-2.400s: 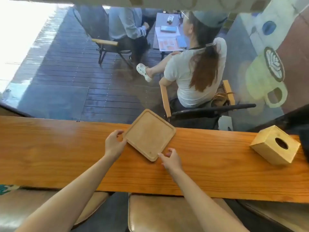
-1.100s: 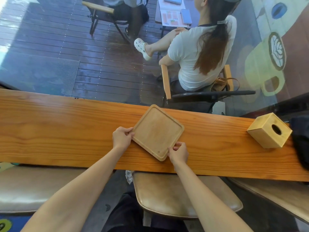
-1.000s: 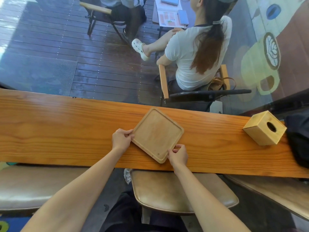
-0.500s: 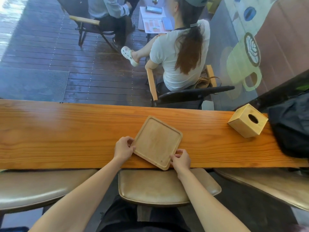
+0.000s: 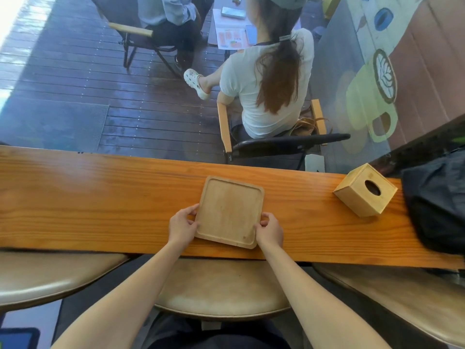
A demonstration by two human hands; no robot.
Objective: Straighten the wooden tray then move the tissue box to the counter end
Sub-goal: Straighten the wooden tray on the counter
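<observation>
A square wooden tray point(image 5: 230, 210) lies flat on the long wooden counter point(image 5: 100, 202), its sides nearly parallel to the counter's edges. My left hand point(image 5: 182, 226) grips the tray's left side near the front corner. On the opposite side, my right hand point(image 5: 269, 230) holds the right edge near its front corner. A wooden cube tissue box point(image 5: 366, 190) with a round hole on top stands turned at an angle further right on the counter, apart from both hands.
A black bag point(image 5: 437, 197) rests on the counter's right end, just beyond the tissue box. Tan stools point(image 5: 221, 288) stand below the counter's near edge. Behind glass, a person point(image 5: 266, 81) sits in a chair with their back to me.
The tray has been turned from a diagonal, diamond-like position to nearly square with the counter. Both hands stayed on its sides. The view shifted, bringing the black bag into sight.
</observation>
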